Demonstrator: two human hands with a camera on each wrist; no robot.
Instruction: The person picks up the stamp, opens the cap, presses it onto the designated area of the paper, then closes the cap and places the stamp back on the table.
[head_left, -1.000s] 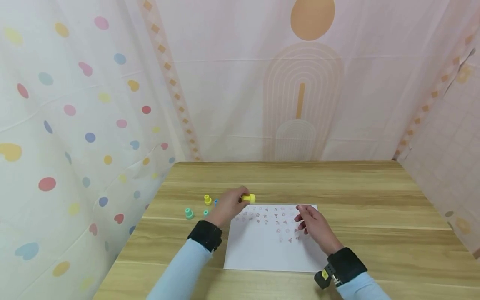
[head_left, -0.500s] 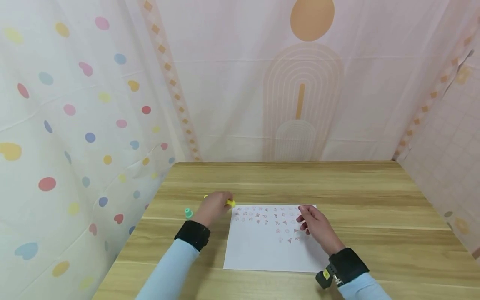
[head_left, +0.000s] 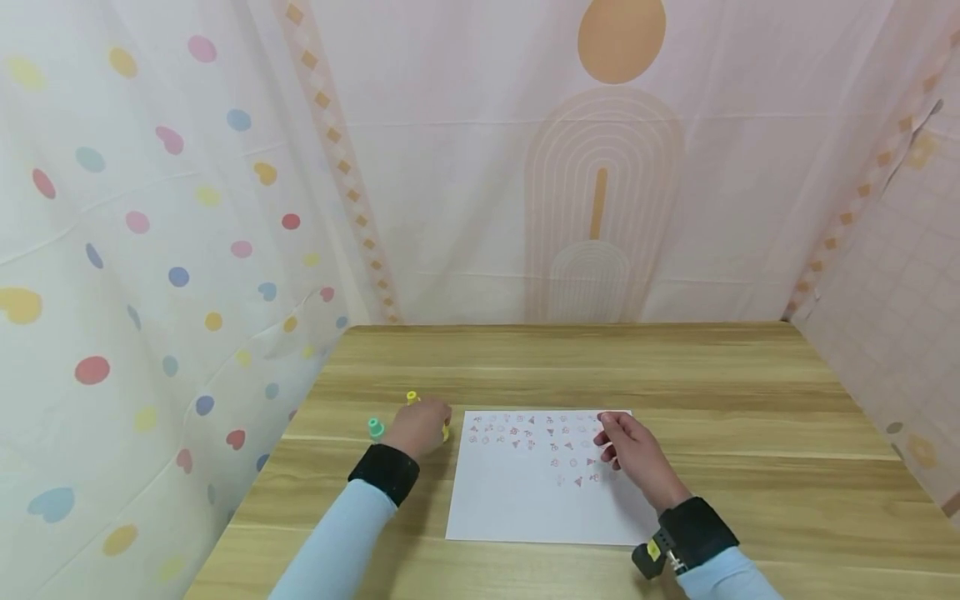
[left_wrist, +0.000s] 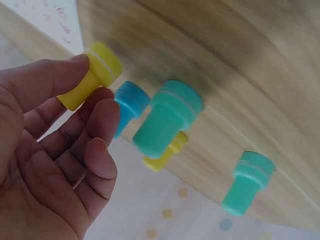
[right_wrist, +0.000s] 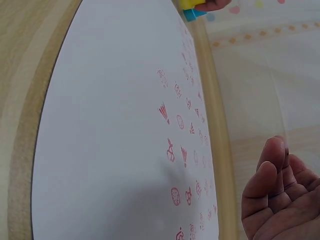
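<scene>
My left hand [head_left: 418, 427] pinches a yellow toy stamp [left_wrist: 105, 64] between thumb and fingers, low over the table just left of the paper. Near its fingers in the left wrist view stand a blue stamp [left_wrist: 132, 100], a green stamp [left_wrist: 169, 119] and a second yellow stamp [left_wrist: 171, 152], with another green stamp [left_wrist: 249, 182] farther off. Over the right part of the white paper [head_left: 517, 504] hovers my right hand [head_left: 637, 458], fingers loosely bent, nothing in them. Rows of small red stamped prints [right_wrist: 170, 150] cover the paper's upper part.
The wooden table [head_left: 750, 467] extends behind and to both sides of the paper. A patterned curtain [head_left: 465, 167] hangs along its back edge, and a dotted one [head_left: 150, 333] hangs at the left.
My left hand has carried the yellow stamp leftward from above the paper's top edge and down toward the other stamps. The right hand has stayed almost still.
</scene>
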